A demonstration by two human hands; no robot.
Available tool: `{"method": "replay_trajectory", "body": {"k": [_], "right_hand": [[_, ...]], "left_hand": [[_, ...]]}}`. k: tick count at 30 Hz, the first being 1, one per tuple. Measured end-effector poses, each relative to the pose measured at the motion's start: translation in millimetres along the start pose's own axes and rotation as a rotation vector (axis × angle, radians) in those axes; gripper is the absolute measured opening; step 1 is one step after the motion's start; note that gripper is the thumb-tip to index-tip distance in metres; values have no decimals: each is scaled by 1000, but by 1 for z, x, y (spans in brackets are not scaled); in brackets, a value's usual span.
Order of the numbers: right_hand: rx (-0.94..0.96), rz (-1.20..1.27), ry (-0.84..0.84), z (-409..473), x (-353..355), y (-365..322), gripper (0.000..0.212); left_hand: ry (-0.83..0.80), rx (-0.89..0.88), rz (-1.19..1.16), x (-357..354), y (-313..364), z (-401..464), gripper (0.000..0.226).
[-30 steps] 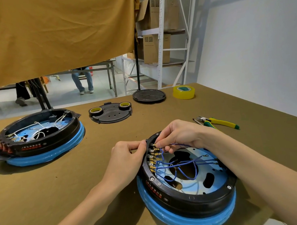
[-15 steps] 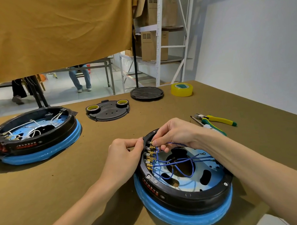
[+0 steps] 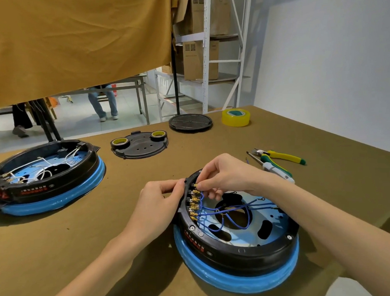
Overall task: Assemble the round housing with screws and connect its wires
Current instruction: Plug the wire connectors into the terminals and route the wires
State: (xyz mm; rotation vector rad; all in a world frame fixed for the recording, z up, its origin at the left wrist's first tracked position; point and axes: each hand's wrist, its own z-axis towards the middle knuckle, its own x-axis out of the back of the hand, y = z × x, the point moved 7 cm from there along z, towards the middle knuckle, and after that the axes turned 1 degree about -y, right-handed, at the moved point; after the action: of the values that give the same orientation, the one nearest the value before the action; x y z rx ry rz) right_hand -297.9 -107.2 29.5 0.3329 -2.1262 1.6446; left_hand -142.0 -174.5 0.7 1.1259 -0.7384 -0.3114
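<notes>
Blue wire pinched in right hand fingers, left hand gripping round housing rim.

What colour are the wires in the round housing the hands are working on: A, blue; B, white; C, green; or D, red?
A: the wires running from the brass terminals across the near housing are blue; white wires appear only in the other housing at the left.

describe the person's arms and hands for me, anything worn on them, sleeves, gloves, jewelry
Both forearms are bare as far as the view shows: no sleeves, gloves, watch or bracelet. The left hand and right hand show no rings on the visible fingers.
</notes>
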Motion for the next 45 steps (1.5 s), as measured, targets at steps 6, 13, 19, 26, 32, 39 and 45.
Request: {"method": "replay_trajectory", "body": {"k": [6,13,19,26,32,39,45], "right_hand": [[377,-541,275,-43,-1,-43,9],[390,-608,173,-54,-33,-25,12],[392,-513,127,-63,-26,-17,14],[383,-516,124,-65,-21,-18,13],[370,-516,68,-61,-16,-17,10],[321,-414,12,-45,1,-26,15],[297,-486,166,-23,-6,-24,14]], "left_hand": [[-37,20,-14,1,-5,0,24],[-77,8,-60,-2,-4,-4,25],[-85,-35,-44,-3,0,-7,26],[-82,-38,-27,-4,0,-7,32],[-69,-30,11,-2,0,-6,36],[-90,-37,-16,-3,0,-6,34],[-98,-37,-27,-3,0,-7,32]]}}
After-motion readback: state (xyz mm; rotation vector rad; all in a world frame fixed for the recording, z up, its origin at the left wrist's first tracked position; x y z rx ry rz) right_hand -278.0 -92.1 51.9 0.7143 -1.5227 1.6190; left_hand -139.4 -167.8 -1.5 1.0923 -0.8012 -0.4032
